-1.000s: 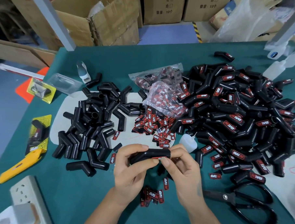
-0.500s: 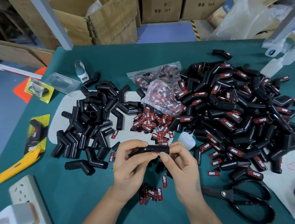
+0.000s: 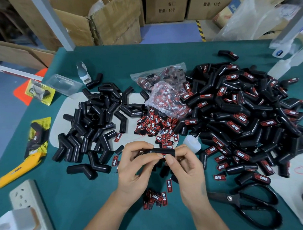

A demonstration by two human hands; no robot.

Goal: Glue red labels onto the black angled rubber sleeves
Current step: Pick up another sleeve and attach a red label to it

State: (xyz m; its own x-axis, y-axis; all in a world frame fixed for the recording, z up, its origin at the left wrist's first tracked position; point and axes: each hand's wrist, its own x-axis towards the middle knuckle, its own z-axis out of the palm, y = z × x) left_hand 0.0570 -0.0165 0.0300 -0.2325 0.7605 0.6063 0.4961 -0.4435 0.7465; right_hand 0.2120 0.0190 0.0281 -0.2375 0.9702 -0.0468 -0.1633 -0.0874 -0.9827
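Note:
Both hands hold one black angled rubber sleeve [image 3: 162, 151] above the green table. My left hand [image 3: 135, 169] grips its left end, thumb on top. My right hand [image 3: 183, 167] pinches its right end, and a red label shows under the sleeve between the fingertips. A pile of plain black sleeves [image 3: 92, 128] lies at the left. A large heap of labelled sleeves [image 3: 243, 117] fills the right. Loose red labels [image 3: 156, 126] are scattered in the middle, a few more labels [image 3: 157, 198] lie below the hands, and a clear bag of labels [image 3: 165, 96] sits behind.
A small glue bottle [image 3: 192, 142] lies just right of the hands. Black scissors [image 3: 246, 204] rest at the lower right. A yellow utility knife [image 3: 16, 171] and a white power strip [image 3: 28, 203] lie at the left. Cardboard boxes [image 3: 112, 21] stand beyond the table's far edge.
The hands have stayed on the sleeve and shifted only slightly. The fingertips keep working at the label under the sleeve.

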